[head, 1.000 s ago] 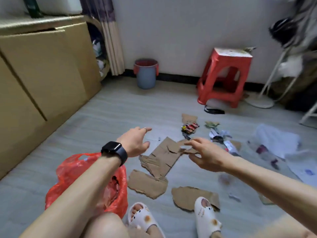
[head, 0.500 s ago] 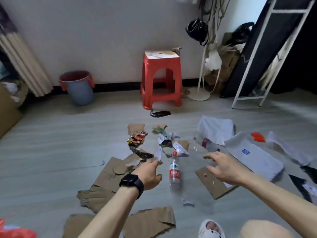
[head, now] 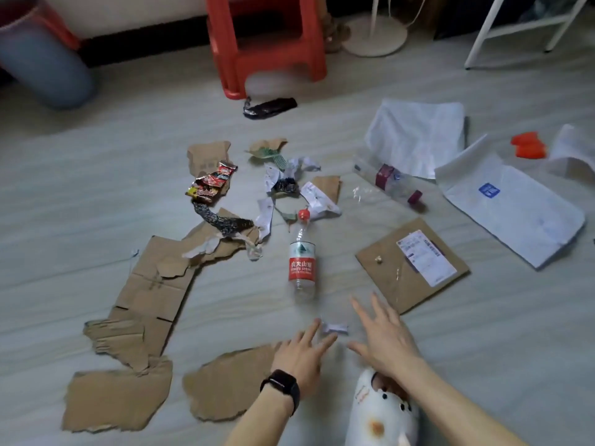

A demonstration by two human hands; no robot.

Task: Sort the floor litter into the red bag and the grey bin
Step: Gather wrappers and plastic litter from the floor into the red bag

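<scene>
Bare forearms, a black smartwatch on the left wrist, a white slipper.

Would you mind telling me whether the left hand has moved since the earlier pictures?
Yes. Judged against the lying water bottle, the left hand has drawn back from beside its label to past its base, by the paper scrap.

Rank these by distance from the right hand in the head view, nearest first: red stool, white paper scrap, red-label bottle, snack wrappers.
From the right hand:
1. White paper scrap, just left of it.
2. Red-label bottle, ahead and left.
3. Snack wrappers, farther left.
4. Red stool, by the wall.
</scene>
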